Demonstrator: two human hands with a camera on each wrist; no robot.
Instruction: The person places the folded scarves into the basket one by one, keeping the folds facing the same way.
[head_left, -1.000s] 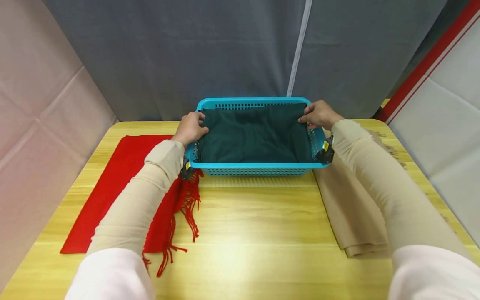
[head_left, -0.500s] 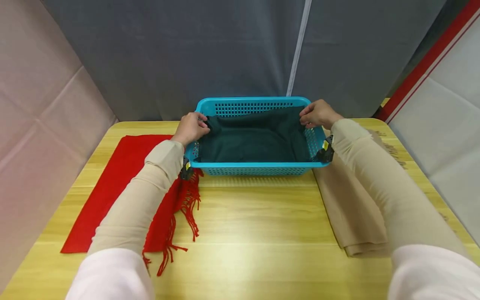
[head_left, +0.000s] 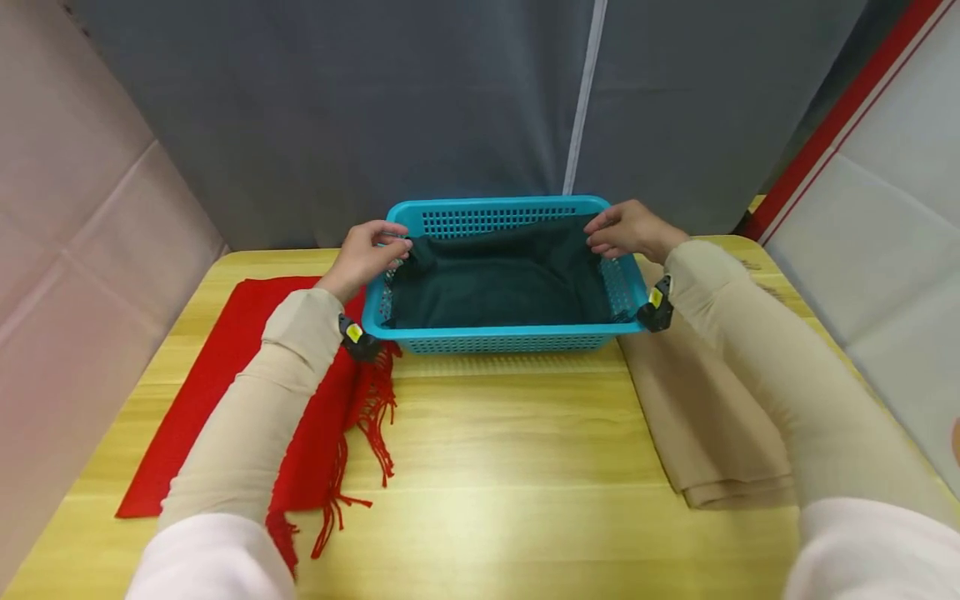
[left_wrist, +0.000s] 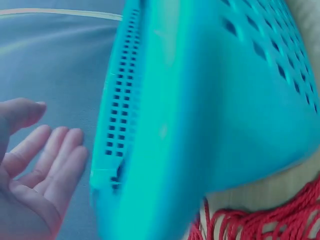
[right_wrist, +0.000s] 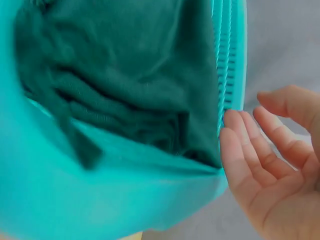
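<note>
Since the earlier frames the dark green cloth [head_left: 498,283] is lying lower in the turquoise basket [head_left: 517,340], baring more of the far wall's grid, and both hands are letting go of its far corners.

The cloth is resting crumpled on the basket floor, its long axis running left to right along the basket's own, with its edges riding up the side walls. The right wrist view is showing soft, woolly folds bunched against the far wall [right_wrist: 227,60], which the head view flattens to a dark sheet.

The left hand [head_left: 367,250] is hovering at the basket's far left corner; the left wrist view is showing its fingers [left_wrist: 55,165] relaxed, gripping nothing, just beside the outer wall. The right hand [head_left: 626,229] is sitting at the far right corner, released, with fingertips [right_wrist: 232,127] just beside the rim, perhaps touching it.

The basket is rigid perforated plastic, rectangular with rounded corners. Left of it a red fringed scarf [head_left: 247,392] is lying flat; right of it, a folded beige cloth [head_left: 701,425]. All are sitting on a glossy wooden table [head_left: 510,483].
</note>
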